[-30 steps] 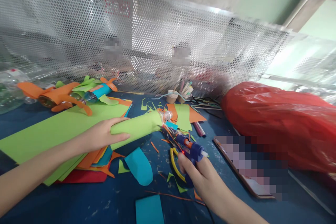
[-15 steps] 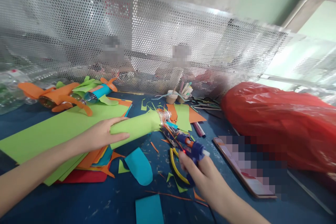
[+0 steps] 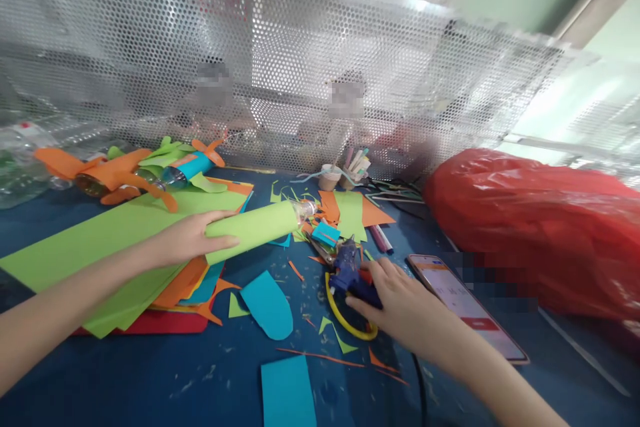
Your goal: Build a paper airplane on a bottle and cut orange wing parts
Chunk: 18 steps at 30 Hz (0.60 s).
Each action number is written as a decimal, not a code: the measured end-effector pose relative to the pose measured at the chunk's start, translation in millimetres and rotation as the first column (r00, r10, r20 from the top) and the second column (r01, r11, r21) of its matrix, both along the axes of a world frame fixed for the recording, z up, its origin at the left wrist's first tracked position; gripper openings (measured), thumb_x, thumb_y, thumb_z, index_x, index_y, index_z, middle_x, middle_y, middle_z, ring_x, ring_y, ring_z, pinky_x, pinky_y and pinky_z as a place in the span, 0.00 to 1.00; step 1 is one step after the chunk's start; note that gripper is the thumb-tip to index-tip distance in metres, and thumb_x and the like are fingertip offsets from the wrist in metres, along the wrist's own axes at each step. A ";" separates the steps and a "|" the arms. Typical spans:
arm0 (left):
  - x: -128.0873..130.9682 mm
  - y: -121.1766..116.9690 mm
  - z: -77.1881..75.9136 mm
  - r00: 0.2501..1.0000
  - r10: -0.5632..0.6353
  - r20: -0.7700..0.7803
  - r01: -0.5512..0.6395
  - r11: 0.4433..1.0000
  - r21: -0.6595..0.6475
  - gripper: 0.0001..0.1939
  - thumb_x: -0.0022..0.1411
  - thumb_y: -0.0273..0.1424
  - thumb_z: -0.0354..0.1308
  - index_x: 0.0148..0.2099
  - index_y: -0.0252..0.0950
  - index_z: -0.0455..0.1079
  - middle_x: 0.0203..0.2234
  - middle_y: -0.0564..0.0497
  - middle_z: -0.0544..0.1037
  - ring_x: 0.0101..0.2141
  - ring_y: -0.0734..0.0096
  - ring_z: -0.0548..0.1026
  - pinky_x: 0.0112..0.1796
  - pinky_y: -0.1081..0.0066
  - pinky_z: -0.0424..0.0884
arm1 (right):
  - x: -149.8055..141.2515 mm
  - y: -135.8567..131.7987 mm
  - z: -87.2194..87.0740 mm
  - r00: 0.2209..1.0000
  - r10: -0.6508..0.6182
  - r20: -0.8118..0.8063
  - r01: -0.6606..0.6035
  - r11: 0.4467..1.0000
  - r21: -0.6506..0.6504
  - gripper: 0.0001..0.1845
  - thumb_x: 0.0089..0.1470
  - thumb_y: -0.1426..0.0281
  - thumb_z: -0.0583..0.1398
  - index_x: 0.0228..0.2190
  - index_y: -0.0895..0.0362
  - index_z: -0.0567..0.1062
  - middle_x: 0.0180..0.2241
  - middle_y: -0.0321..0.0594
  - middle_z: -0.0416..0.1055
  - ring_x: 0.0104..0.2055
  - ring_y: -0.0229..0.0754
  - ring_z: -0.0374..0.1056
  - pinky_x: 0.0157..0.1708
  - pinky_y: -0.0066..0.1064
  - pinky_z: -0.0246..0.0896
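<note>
My left hand (image 3: pixel 200 237) is wrapped round a plastic bottle covered in light green paper (image 3: pixel 257 227). The bottle lies tilted, its clear neck pointing right. My right hand (image 3: pixel 395 297) has its thumb and fingers around the handle of a dark blue glue gun (image 3: pixel 346 267). The gun is low at the table, nozzle pointing away, over scissors with yellow handles (image 3: pixel 345 320). Its black cord (image 3: pixel 420 387) runs toward the front edge. Between my hands lie a rounded blue paper piece (image 3: pixel 270 307) and several scraps. A blue paper rectangle (image 3: pixel 289 390) lies nearer to me.
Green paper sheets (image 3: pixel 115 233) lie at left, beside paper-covered bottles with orange fins (image 3: pixel 115 173). Cups of markers (image 3: pixel 330 177) stand before a perforated metal screen (image 3: pixel 300 47), with people behind it. A phone (image 3: pixel 465 300) and a red plastic bag (image 3: pixel 530 227) are at right.
The glue gun has moved down and away from the bottle neck, turning its nozzle away from me. My right hand has shifted slightly right. The green bottle has moved slightly in my left hand.
</note>
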State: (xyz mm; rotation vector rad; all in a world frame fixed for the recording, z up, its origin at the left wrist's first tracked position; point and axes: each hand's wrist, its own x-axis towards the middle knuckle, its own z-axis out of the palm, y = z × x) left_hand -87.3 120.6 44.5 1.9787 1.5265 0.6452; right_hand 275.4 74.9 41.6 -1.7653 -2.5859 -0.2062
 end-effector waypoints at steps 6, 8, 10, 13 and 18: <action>5.7 -2.0 9.9 0.994 0.032 -0.106 -0.039 0.997 -0.062 0.42 0.56 0.54 0.56 0.65 0.33 0.60 0.60 0.44 0.69 0.59 0.38 0.64 0.54 0.55 0.64 | -32.4 -32.7 20.4 0.841 0.216 -0.496 -0.222 0.974 0.048 0.05 0.62 0.71 0.58 0.33 0.53 0.73 0.33 0.39 0.76 0.35 0.45 0.73 0.36 0.34 0.69; 6.8 -3.6 12.5 0.992 0.019 -0.123 -0.029 0.997 -0.078 0.42 0.55 0.54 0.56 0.65 0.34 0.60 0.59 0.44 0.71 0.57 0.40 0.67 0.52 0.57 0.67 | -49.0 -42.7 13.0 0.731 0.353 -0.584 -0.496 0.863 -0.099 0.07 0.61 0.75 0.59 0.39 0.52 0.75 0.37 0.37 0.77 0.40 0.41 0.73 0.40 0.28 0.68; 7.2 -5.6 14.6 0.991 0.004 -0.133 -0.016 0.996 -0.086 0.41 0.55 0.54 0.57 0.65 0.36 0.60 0.58 0.44 0.71 0.56 0.42 0.69 0.51 0.57 0.68 | -60.6 -46.9 0.7 0.728 0.412 -0.548 -0.554 0.825 -0.115 0.09 0.60 0.77 0.60 0.40 0.54 0.77 0.39 0.39 0.77 0.40 0.43 0.73 0.43 0.32 0.67; 7.4 -8.7 17.0 0.990 -0.021 -0.142 0.007 0.995 -0.099 0.42 0.55 0.56 0.56 0.65 0.39 0.60 0.59 0.43 0.70 0.55 0.43 0.69 0.51 0.55 0.68 | -67.0 -45.5 -14.0 0.730 0.440 -0.523 -0.566 0.818 -0.101 0.05 0.59 0.76 0.61 0.34 0.57 0.78 0.34 0.39 0.78 0.37 0.43 0.72 0.40 0.33 0.66; 6.8 -11.0 18.8 0.979 -0.079 -0.186 0.058 0.991 -0.119 0.41 0.55 0.57 0.55 0.65 0.41 0.59 0.61 0.45 0.68 0.57 0.45 0.67 0.54 0.55 0.64 | -62.1 -41.2 -10.2 0.719 0.408 -0.562 -0.545 0.833 -0.094 0.05 0.57 0.78 0.62 0.33 0.57 0.76 0.33 0.37 0.76 0.36 0.41 0.71 0.38 0.30 0.65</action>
